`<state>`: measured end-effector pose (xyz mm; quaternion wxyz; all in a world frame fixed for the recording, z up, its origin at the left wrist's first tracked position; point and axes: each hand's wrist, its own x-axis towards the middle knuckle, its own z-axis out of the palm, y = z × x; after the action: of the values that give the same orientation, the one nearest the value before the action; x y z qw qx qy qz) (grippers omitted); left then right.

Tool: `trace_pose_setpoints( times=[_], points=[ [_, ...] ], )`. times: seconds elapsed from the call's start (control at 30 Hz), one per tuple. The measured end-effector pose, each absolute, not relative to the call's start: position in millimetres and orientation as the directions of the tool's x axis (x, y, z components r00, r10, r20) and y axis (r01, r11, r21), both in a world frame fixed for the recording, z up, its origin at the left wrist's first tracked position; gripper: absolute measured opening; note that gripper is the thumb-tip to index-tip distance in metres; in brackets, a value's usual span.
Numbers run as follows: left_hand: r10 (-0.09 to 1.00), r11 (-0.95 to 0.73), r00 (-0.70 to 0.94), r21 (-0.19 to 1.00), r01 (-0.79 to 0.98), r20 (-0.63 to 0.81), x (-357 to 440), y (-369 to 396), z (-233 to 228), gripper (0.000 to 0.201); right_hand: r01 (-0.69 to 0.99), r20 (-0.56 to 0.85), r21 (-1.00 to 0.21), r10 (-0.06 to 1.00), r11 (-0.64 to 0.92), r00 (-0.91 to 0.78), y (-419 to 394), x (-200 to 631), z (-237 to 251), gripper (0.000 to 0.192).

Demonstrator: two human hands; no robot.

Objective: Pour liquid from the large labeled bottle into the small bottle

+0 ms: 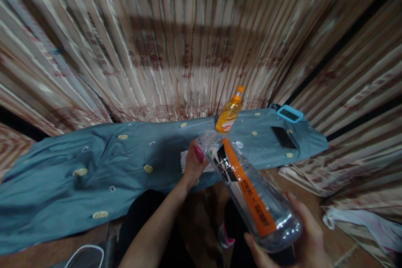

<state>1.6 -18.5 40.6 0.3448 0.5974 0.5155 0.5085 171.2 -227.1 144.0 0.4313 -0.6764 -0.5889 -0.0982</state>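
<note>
A large clear plastic bottle with an orange, white and black label lies slanted across my view, its base toward me. My right hand is wrapped around the base end. At the far end, my left hand closes on clear plastic, with a pink patch by the fingers. Whether that plastic is the bottle's top or a separate piece, I cannot tell. Just beyond stands a smaller bottle of yellow-orange liquid with an orange pump-like top. A white paper lies partly hidden beneath my left hand.
A blue-green patterned cloth covers the long surface ahead. On it lie a small white disc, a dark phone and a blue-framed object. Striped curtains hang close behind and at both sides. A white bag sits low at right.
</note>
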Motion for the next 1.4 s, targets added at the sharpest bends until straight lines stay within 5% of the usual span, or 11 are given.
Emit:
trace_pose_setpoints(
  times=[0.3, 0.73, 0.9, 1.23, 1.4],
  points=[
    [0.965, -0.239, -0.042, 0.934, 0.266, 0.259, 1, -19, 44, 0.068, 0.868, 0.593, -0.496, 0.739, 0.021, 0.321, -229, 173, 145, 0.094],
    [0.963, -0.243, -0.055, 0.937, 0.250, 0.265, 0, -18, 41, 0.071, 0.931, 0.697, -0.340, 0.700, 0.134, 0.154, -227, 185, 138, 0.101],
    [0.964, -0.241, -0.048, 0.936, 0.256, 0.261, -1, -19, 42, 0.072, 0.884, 0.617, -0.467, 0.724, 0.022, 0.308, -228, 179, 139, 0.095],
    [0.963, -0.245, -0.041, 0.933, 0.263, 0.265, -1, -18, 40, 0.071, 0.896, 0.629, -0.443, 0.727, 0.043, 0.276, -226, 180, 141, 0.095],
    [0.962, -0.246, -0.049, 0.932, 0.265, 0.268, -1, -17, 38, 0.072, 0.936, 0.701, -0.326, 0.698, 0.135, 0.143, -225, 185, 141, 0.099]
  ],
)
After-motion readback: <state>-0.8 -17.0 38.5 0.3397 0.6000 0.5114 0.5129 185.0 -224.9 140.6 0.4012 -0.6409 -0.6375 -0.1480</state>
